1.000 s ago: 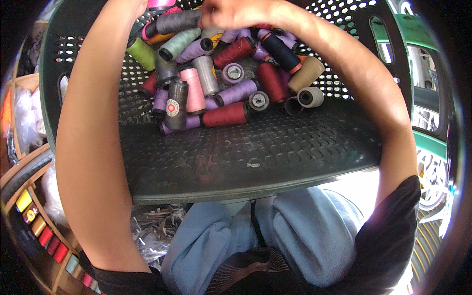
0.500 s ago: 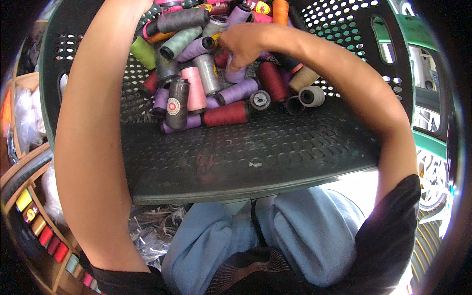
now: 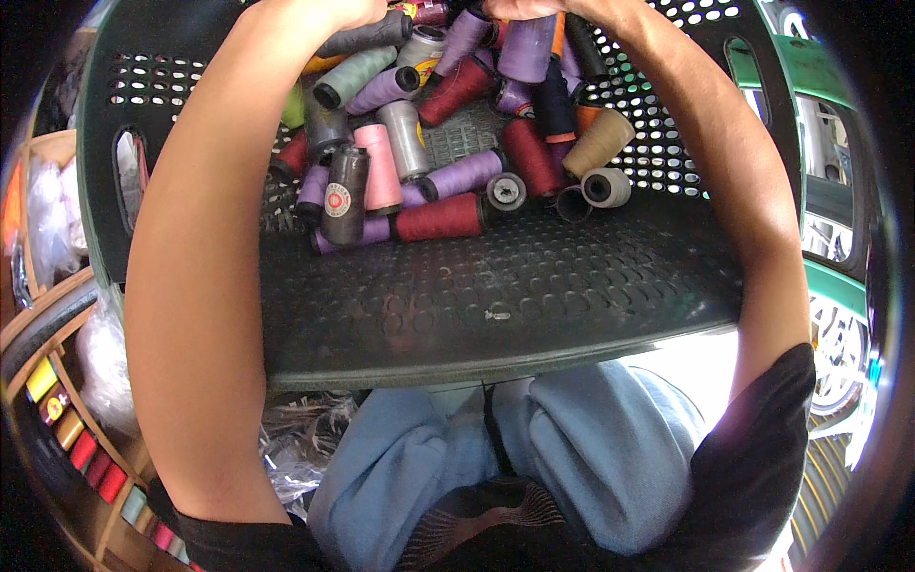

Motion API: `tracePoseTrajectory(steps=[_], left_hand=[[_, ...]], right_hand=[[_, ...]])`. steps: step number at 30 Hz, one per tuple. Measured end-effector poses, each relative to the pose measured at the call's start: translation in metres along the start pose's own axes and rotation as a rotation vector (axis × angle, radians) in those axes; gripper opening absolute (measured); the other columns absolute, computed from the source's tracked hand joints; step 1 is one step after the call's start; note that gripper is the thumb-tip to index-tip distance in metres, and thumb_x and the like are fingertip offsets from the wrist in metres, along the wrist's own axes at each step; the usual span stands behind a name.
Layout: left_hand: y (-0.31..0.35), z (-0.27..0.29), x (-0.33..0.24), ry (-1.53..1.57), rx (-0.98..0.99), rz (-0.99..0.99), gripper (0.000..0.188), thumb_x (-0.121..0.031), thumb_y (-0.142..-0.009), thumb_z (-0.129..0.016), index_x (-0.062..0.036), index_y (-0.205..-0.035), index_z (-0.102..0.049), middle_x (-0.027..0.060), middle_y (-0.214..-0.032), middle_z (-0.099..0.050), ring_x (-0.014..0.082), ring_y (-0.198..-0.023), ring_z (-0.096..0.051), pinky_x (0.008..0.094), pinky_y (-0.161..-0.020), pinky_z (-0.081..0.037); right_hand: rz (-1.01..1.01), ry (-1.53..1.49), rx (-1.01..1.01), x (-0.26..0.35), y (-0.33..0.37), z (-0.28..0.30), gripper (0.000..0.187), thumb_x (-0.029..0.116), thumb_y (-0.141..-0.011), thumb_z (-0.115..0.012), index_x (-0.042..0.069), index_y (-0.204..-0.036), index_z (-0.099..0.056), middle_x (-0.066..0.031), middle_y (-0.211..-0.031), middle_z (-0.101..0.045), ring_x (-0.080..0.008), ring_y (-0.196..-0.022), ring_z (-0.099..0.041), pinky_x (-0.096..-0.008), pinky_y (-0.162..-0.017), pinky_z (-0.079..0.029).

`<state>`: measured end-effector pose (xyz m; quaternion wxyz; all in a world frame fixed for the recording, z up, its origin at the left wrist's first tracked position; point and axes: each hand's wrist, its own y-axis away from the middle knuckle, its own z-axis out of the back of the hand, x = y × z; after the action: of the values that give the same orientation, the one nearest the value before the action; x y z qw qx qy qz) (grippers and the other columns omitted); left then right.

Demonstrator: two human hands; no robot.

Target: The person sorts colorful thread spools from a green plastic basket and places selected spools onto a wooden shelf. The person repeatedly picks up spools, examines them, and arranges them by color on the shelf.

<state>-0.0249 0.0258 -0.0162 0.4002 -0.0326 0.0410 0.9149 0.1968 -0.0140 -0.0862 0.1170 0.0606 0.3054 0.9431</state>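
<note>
The left arm (image 3: pixel 195 286) is rising almost straight from its black sleeve and bending inward toward the wrist. The left hand (image 3: pixel 348 10) is sitting at the upper edge of view, just beside a charcoal spool (image 3: pixel 367 36); its fingertips are falling outside the view, so I cannot tell the state of its grip. The right arm (image 3: pixel 734 143) is rising from its own sleeve (image 3: pixel 753 439), bending at the elbow and angling inward, the wrist lying above the elbow. The right hand (image 3: pixel 538 8) is showing only in part, its grip clamping a purple spool (image 3: pixel 527 50). This spool is hanging below the fingers, in the far part of the basket, overlapping a navy spool (image 3: pixel 553 107) in view.

The black basket (image 3: pixel 496 334) is presenting a dimpled near panel and perforated sides. Loose spools are lying inside, including pink (image 3: pixel 379 172), red (image 3: pixel 440 219) and tan (image 3: pixel 600 143) ones. Blue trousers (image 3: pixel 381 467) are showing below the rim, with clear plastic wrap (image 3: pixel 294 453) lying beside them. At left, wooden shelving (image 3: pixel 54 146) is standing near a plastic bag (image 3: pixel 103 367); at right, a pale wheel (image 3: pixel 834 353) is standing below a green frame (image 3: pixel 810 69).
</note>
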Motion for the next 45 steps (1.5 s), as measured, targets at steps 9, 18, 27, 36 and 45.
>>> tracePoseTrajectory(steps=[9,18,27,36,45], left_hand=[[0.007,0.000,0.008,-0.009,0.043,0.114,0.032,-0.014,-0.077,-0.077,0.0001,-0.106,-0.074,0.0249,-0.105,-0.073,0.0390,-0.106,-0.070,0.0440,-0.090,-0.056],[-0.006,-0.001,0.003,-0.089,0.309,0.244,0.039,-0.018,-0.072,-0.083,-0.0015,-0.107,-0.076,0.0201,-0.110,-0.075,0.0339,-0.106,-0.073,0.0419,-0.090,-0.059],[-0.009,0.001,0.002,-0.114,0.442,0.225,0.040,-0.021,-0.064,-0.089,-0.0028,-0.098,-0.079,0.0167,-0.099,-0.077,0.0302,-0.097,-0.075,0.0415,-0.085,-0.059],[-0.010,-0.013,0.014,-0.076,0.413,0.143,0.062,-0.014,-0.061,-0.090,0.0019,-0.117,-0.070,0.0244,-0.113,-0.073,0.0358,-0.106,-0.072,0.0429,-0.093,-0.057],[-0.012,-0.014,0.012,-0.066,0.478,0.161,0.065,-0.017,-0.059,-0.091,0.0035,-0.116,-0.068,0.0251,-0.114,-0.073,0.0350,-0.109,-0.072,0.0423,-0.094,-0.056]], right_hand=[[0.051,0.554,-0.284,-0.047,-0.031,-0.018,0.022,0.026,-0.088,-0.065,0.016,-0.098,-0.081,-0.0094,-0.099,-0.078,-0.0252,-0.093,-0.076,-0.0410,-0.070,-0.058],[0.402,0.307,-0.177,0.060,0.033,-0.045,0.043,0.032,-0.084,-0.073,0.000,-0.112,-0.068,-0.0223,-0.100,-0.074,-0.0414,-0.096,-0.072,-0.0504,-0.086,-0.058],[0.508,-0.043,0.248,0.091,0.063,-0.178,0.074,0.060,-0.090,-0.051,-0.004,-0.127,-0.059,-0.0291,-0.111,-0.070,-0.0453,-0.113,-0.066,-0.0562,-0.101,-0.046],[0.415,-0.236,0.332,0.088,0.055,-0.176,0.077,0.067,-0.086,-0.057,0.000,-0.123,-0.066,-0.0284,-0.124,-0.067,-0.0438,-0.121,-0.062,-0.0514,-0.104,-0.046],[0.350,-0.218,0.248,0.101,0.051,-0.192,0.063,0.052,-0.087,-0.066,-0.001,-0.122,-0.063,-0.0272,-0.117,-0.070,-0.0421,-0.114,-0.066,-0.0522,-0.101,-0.049]])
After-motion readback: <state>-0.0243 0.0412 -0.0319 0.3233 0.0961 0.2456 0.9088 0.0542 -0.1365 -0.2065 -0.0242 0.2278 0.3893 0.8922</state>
